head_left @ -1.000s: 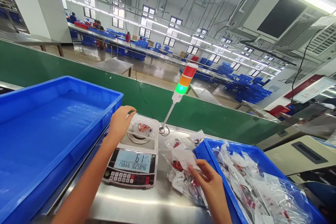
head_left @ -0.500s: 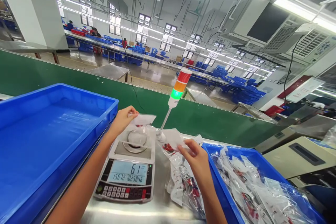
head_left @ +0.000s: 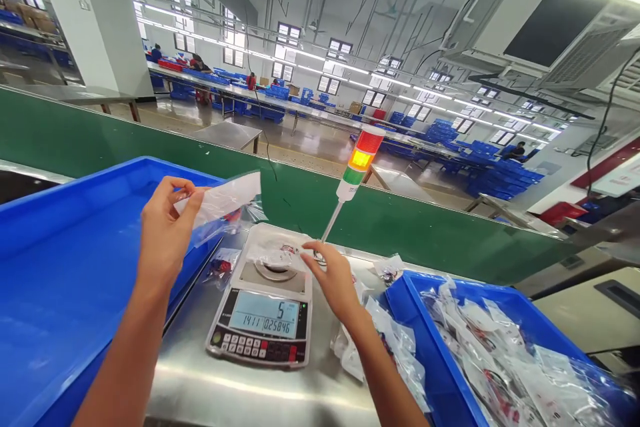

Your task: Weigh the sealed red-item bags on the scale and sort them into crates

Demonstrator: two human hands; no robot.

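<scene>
My left hand (head_left: 167, 223) pinches the white top of a clear plastic bag (head_left: 233, 200), held up over the near right edge of the left blue tray (head_left: 75, 190). Something red shows inside it. On the pan of a digital scale (head_left: 265, 300) lies another clear bag (head_left: 275, 250) with small red print or parts. My right hand (head_left: 333, 277) has thumb and forefinger at that bag's right edge, seemingly pinching it. Its other fingers are partly hidden. The scale's display is lit with figures.
More filled bags (head_left: 395, 340) lie right of the scale. A blue bin (head_left: 440, 373) full of bags stands farther right. One small bag (head_left: 223, 263) sits left of the scale. Behind the scale rises a signal light (head_left: 361, 159), lit orange, before a green barrier (head_left: 300, 203).
My left hand has carried its bag leftwards off the scale. My right hand has brought a bag onto the pan. The display figures dropped, and the light went from green to orange.
</scene>
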